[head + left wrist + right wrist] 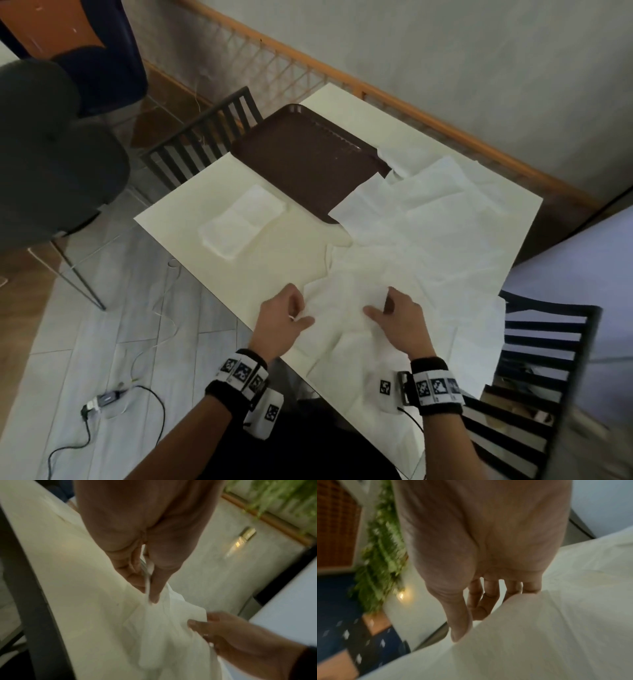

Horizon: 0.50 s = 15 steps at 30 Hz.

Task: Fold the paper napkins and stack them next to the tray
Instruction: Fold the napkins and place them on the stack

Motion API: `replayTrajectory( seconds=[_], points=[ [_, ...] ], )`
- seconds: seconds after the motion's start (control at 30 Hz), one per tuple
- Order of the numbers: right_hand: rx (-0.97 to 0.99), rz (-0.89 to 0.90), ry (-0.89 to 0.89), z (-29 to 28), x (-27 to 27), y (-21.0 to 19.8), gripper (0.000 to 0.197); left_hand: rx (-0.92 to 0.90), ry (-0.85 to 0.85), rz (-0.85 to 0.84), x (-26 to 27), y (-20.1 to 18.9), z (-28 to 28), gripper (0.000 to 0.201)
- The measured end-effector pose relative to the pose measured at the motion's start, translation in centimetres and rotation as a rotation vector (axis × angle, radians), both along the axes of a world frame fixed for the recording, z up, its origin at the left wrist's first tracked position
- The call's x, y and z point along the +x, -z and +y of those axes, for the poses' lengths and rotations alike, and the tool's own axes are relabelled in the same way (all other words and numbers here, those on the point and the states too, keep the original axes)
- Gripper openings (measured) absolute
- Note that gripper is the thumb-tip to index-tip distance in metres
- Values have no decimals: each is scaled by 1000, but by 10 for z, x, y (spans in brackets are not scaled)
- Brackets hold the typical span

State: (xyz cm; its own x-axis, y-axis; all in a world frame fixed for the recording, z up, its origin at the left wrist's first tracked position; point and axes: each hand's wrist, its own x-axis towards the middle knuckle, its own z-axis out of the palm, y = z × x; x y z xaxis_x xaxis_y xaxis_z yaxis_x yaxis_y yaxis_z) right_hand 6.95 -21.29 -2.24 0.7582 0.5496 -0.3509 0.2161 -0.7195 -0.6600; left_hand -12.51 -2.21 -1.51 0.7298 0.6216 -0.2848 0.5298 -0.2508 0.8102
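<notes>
Napkin [342,308] gripped at two points, at the table [294,246] edge nearest the person, well short of the tray [301,161].

Left hand [284,318]: thumb and forefinger pinching the napkin's left edge, paper visible between the two fingertips [154,596] in the left wrist view. Right hand [397,318]: thumb on top of the raised right part of the sheet, fingers [488,599] slightly spread and curled behind it. Folded stack [239,221] flat on the table just beside the tray's left corner. Loose unfolded napkins [438,212] spread to the right of the tray, one corner overlapping its near rim.
</notes>
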Motion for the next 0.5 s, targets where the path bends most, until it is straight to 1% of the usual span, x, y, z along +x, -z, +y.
replayTrajectory(
  seconds=[0.1, 0.13, 0.2, 0.23, 0.3, 0.33, 0.4, 0.5],
  points=[
    [275, 138, 144, -10, 0, -20, 17, -120, -63, -196, -11, -28, 6, 33],
    [379, 181, 189, -11, 1, -27, 17, -156, -48, -259, -14, -38, 7, 36],
    [565, 250, 251, -9, 1, -41, 27, -238, 10, -351, -16, -56, 7, 53],
    [631, 291, 268, -7, -2, -48, 27, -290, 32, -392, -16, -63, 6, 60],
    [679, 366, 269, -1, -11, -57, 25, -325, 42, -453, -12, -68, 7, 60],
    [670, 384, 258, 1, -15, -57, 28, -294, 20, -452, -9, -67, 8, 57],
    [637, 354, 259, 4, -21, -53, 33, -243, -37, -423, -4, -64, 9, 52],
    [613, 301, 334, 6, -24, -47, 45, -250, -132, -436, -2, -56, 9, 44]
  ],
)
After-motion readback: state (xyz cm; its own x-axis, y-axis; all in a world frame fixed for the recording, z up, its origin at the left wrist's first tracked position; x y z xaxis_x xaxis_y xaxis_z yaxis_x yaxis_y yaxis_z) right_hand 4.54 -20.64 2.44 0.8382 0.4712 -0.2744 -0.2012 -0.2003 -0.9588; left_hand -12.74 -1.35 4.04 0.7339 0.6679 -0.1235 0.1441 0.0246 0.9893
